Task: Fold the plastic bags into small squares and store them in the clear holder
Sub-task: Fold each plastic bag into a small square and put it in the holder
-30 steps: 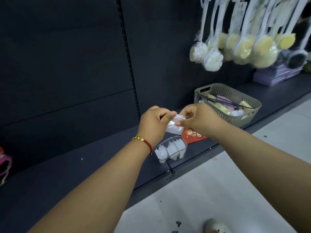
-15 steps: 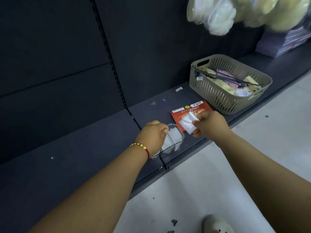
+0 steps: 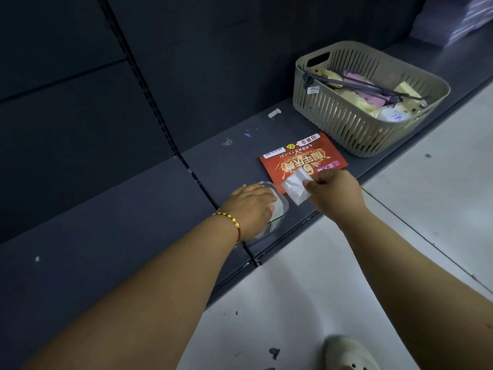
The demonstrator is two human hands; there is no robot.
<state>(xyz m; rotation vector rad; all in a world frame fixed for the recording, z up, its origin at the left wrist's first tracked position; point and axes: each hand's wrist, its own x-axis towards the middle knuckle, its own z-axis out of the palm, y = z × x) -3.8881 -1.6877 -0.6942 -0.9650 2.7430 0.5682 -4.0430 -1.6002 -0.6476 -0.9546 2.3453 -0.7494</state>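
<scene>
We see dark shelf along dark back wall. Beige basket with slits sits on shelf, full of yellow and pink packs. Red flyer lies flat beside basket. Pale shoe on light floor.

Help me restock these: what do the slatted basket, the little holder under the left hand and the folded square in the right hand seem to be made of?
Basket: likely moulded matte plastic, beige, with even slats and a cut-out handle.
Holder: clear glossy rigid plastic, apparently; the shelf shows through its rim.
Folded square: thin translucent whitish plastic film, creased, with a slight sheen.
</scene>
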